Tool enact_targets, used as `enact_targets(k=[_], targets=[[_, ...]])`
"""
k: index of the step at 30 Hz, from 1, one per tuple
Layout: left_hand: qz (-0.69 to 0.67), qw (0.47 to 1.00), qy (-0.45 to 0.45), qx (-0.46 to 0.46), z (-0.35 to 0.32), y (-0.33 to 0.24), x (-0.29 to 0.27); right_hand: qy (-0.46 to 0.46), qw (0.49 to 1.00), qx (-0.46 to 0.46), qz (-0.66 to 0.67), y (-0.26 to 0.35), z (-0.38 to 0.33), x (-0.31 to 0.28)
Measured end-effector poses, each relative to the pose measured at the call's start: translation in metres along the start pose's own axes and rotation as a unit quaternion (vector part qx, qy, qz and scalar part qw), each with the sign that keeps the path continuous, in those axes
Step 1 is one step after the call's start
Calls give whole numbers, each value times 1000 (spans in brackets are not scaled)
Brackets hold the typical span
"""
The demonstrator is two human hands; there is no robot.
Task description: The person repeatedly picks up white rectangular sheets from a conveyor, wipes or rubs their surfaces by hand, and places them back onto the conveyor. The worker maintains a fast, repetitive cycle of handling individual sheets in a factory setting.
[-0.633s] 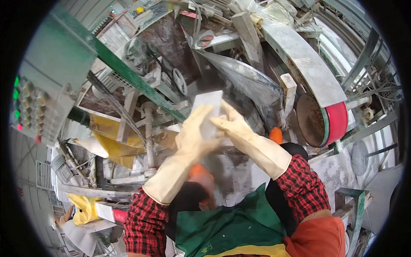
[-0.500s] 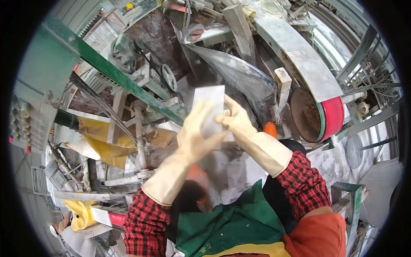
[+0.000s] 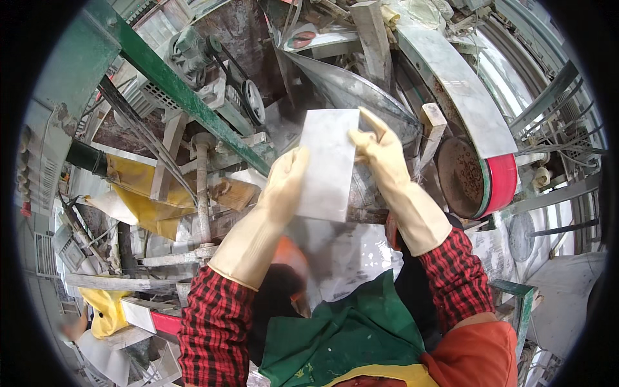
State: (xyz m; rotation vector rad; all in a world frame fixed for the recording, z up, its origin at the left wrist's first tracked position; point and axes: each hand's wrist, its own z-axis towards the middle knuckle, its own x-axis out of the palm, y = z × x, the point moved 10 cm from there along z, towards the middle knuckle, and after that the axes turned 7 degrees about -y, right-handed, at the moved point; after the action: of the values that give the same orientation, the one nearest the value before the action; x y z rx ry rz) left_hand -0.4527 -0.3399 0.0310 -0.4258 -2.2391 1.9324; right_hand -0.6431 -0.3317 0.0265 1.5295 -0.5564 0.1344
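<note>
White, faintly grey-veined material, probably stone or ceramic, makes up the flat rectangular slab (image 3: 327,164) held upright-ish in the middle of the scene, above the wet-looking floor (image 3: 361,255) and beyond the green apron (image 3: 348,329). The left hand (image 3: 287,184), in a cream rubber glove, is closed on the slab's left edge, though where its fingertips lie behind is hidden. The right hand (image 3: 382,148), gloved alike, grips the far part of the right edge, bent fingers against it and one finger reaching up by the far right corner.

The slab looks stiff and fairly heavy, and I judge it would chip at its corners or crack if dropped rather than bend. Its smooth face could turn slippery when wet or dusty; the rubber gloves should help. The two long edges seem the best hold, one hand opposite the other, palms kept off the sharp-looking corners.

To the right, apart from the slab, stands a machine with a red belt (image 3: 501,184); a curved metal sheet (image 3: 358,84) rises on the far side.
</note>
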Motion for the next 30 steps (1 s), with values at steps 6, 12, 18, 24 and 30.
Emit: enact_targets(k=[6, 12, 18, 24, 30], targets=[[-104, 994, 16, -25, -15, -18, 18, -37, 999, 11, 3, -4, 14, -11], [-124, 979, -143, -79, 1, 7, -35, 126, 986, 85, -61, -16, -68, 43], [-138, 975, -168, -52, -1, -5, -48, 167, 974, 150, -39, -26, -59, 41], [-143, 986, 61, -60, -12, -30, 3, 182, 970, 130, 92, -6, -53, 45], [-89, 988, -128, -10, 4, -34, -52, 233, 952, 154, 124, 1, -76, 61]])
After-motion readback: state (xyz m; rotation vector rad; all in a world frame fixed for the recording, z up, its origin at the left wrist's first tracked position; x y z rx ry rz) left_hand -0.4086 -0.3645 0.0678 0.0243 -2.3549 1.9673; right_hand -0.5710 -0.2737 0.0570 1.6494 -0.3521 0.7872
